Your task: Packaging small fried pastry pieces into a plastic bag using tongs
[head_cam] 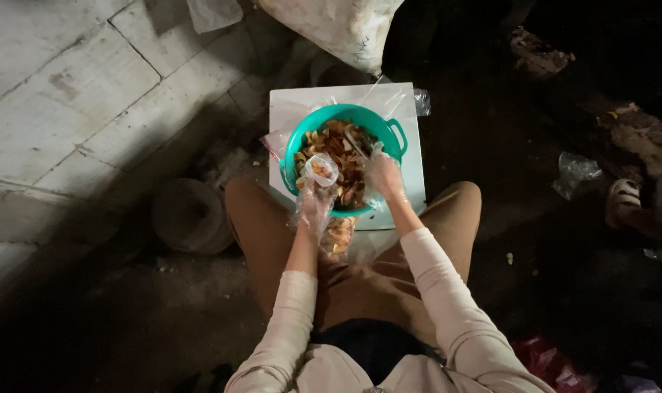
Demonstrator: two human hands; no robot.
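Covering both hands, clear plastic gloves blur each grip above the teal basin (378,120).

A single head-worn camera looks steeply down from above the seated person's lap, close over both arms, facing a teal basin (343,116) on a white board (411,156) at mid-frame.

1. Bowls: one teal bowl (389,129), filled with chips.
2. Small clear cups: one (321,169).
3. Gloved hands: two, left hand (316,206) and right hand (384,175).
4. White boards: one (411,182).
5. Sandalled feet nearby: one (625,196).
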